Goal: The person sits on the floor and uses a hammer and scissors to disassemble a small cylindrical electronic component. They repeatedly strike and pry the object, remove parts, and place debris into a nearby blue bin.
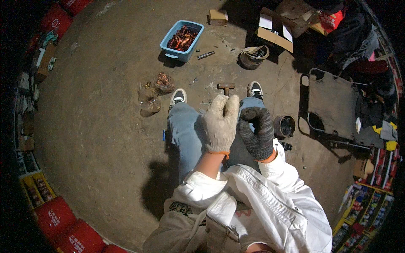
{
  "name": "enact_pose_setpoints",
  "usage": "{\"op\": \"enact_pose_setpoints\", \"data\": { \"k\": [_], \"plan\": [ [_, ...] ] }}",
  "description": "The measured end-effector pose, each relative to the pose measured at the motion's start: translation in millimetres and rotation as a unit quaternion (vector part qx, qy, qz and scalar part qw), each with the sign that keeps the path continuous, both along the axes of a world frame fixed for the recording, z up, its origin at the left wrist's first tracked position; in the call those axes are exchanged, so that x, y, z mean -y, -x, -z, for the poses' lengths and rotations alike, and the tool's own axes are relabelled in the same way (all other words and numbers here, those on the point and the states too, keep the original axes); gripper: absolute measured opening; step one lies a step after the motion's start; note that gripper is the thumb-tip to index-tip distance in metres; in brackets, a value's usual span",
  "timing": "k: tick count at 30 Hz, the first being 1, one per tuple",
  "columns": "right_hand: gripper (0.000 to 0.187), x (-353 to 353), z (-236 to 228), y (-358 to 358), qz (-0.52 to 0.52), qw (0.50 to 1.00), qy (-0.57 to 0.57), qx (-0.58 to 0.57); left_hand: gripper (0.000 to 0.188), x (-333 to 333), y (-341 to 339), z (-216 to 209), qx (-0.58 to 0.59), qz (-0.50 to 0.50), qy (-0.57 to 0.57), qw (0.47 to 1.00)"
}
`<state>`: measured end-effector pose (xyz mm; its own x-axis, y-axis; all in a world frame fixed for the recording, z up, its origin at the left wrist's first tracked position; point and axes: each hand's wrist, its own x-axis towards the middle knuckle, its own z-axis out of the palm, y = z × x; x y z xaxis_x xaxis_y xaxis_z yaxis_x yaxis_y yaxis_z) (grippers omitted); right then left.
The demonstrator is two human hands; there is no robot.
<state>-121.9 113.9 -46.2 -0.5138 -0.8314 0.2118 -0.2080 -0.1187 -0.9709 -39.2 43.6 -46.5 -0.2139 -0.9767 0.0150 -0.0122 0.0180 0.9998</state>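
Observation:
My left hand (220, 123) wears a cream knitted glove and is raised between my knees. Its fingers are curled closed, and whatever they may hold is hidden. Close beside it, apart by a narrow gap, my right hand (257, 134) wears a dark grey glove. Thumb and fingers there bend into a pinch; anything between them is too small or dark to make out. Just beyond the left hand shows the rusty head of a hammer (226, 86). The left glove covers the lower part of its handle, so I cannot tell whether it touches the hand.
Ahead stands a blue tub (182, 41) of reddish-brown metallic pieces. Clear plastic bags (150, 104) lie left of my feet. To the right are a bucket (252, 60), a round pot (284, 126), an open carton (275, 39) and a folding chair (331, 103).

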Motion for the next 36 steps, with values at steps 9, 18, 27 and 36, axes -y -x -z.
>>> {"op": "enact_pose_setpoints", "data": {
  "k": [9,18,27,36],
  "plan": [
    [0.011,3,4,11,-0.052,0.967,-0.045,0.244,0.019,2,-4,-14,-0.191,0.043,-0.141,0.97],
    [0.026,-2,21,10,-0.106,0.956,-0.051,0.268,0.018,5,-9,-15,-0.148,0.024,-0.119,0.981],
    [0.034,0,30,2,-0.064,0.985,-0.115,0.107,0.018,5,-11,-15,-0.176,0.015,-0.095,0.98],
    [0.006,7,-10,-8,-0.216,0.939,-0.017,0.267,0.016,3,-24,-31,-0.207,0.033,-0.176,0.962]
  ]
}}
